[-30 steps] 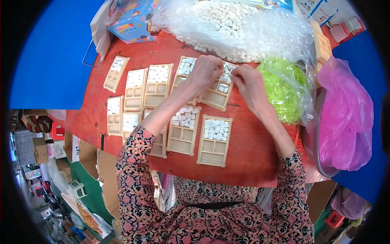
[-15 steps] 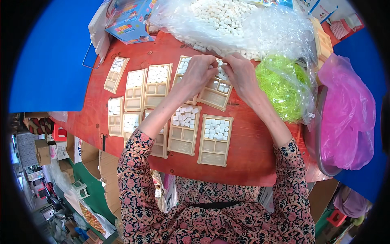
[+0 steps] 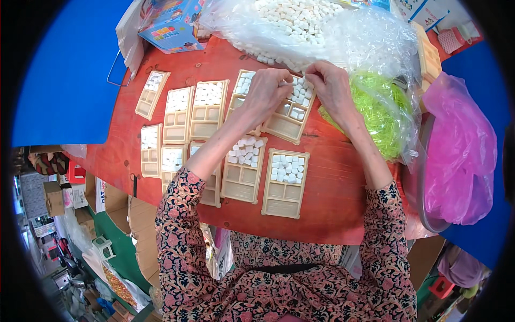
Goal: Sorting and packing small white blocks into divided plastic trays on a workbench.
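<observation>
My left hand (image 3: 268,92) is over the upper part of a beige compartment tray (image 3: 282,129), its fingers drawn together in a pinch. At that tray's upper right corner my right hand (image 3: 331,88) has thumb and forefinger pressed together. Whatever either hand pinches is too small to make out. Small white marshmallow-like cubes (image 3: 300,94) fill the tray's far compartment, and a few lie in a smaller one. Another tray with white cubes is partly covered by my left hand and forearm. Closer to me, a tray (image 3: 282,199) holds white cubes in its far compartment.
Several similar trays (image 3: 205,130) stand to the left on the red table (image 3: 332,198). A clear plastic bag (image 3: 370,37) of white cubes spreads across the back. Right of my hand are bright green thin sticks (image 3: 378,110) in plastic, then a pink bag (image 3: 456,155) over a metal basin.
My right hand has shifted right, widening the gap between the hands. My left hand has barely moved. The green sticks now show further left beneath my right wrist.
</observation>
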Available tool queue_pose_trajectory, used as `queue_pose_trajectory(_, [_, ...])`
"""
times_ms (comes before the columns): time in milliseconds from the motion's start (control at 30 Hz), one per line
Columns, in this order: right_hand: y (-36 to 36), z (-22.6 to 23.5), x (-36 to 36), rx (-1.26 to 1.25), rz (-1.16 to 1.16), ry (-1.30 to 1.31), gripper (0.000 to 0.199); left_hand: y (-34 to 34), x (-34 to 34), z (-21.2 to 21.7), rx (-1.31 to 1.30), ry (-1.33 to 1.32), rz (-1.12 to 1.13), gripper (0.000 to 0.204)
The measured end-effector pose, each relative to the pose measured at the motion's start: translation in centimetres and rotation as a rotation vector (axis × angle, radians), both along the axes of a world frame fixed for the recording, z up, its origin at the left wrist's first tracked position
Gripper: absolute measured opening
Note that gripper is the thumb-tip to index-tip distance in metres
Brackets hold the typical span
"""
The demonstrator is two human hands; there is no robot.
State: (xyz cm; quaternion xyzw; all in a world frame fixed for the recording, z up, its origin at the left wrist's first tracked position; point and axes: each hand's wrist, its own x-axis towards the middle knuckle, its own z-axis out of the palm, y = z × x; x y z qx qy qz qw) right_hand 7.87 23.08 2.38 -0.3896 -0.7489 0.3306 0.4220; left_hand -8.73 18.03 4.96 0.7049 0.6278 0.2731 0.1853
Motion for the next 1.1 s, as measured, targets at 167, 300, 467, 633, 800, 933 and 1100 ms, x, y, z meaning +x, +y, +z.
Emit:
queue_pose_trajectory(167, [0.0, -0.9, -0.3, 0.102, 0.044, -0.136, 0.004, 0.3, 0.7, -0.9, 0.106, -0.025, -0.024, 0.016])
queue_pose_trajectory(300, [-0.7, -1.7, -0.5, 0.139, 0.041, -0.223, 0.006, 0.5, 0.3, -1.0, 0.126, 0.124, -0.12, 0.019])
queue_pose_trajectory(467, [-1.3, -1.7, -0.9, 0.18, 0.015, -0.323, 0.005, 0.3, 0.3, -0.5, 0.053, 0.108, -0.1, 0.017])
queue_pose_trajectory(633, [-1.3, -1.7, -0.2, 0.112, 0.027, -0.175, 0.004, -0.1, 0.4, -0.6, 0.075, 0.051, -0.092, 0.016])
queue_pose_trajectory(800, [-2.2, -0.6, 0.6, 0.032, 0.065, -0.111, 0.002, -1.0, 0.6, -0.4, 0.019, -0.016, -0.125, 0.014])
queue_pose_trajectory(933, [-2.9, -1.2, 0.5, 0.028, 0.11, -0.126, 0.006, -0.9, 0.6, -0.8, 0.104, 0.018, -0.176, 0.014])
queue_pose_trajectory(1100, [-3.3, -0.8, 0.6, 0.03, 0.109, -0.119, 0.007, -1.1, 0.4, -0.4, -0.072, -0.163, -0.035, 0.012])
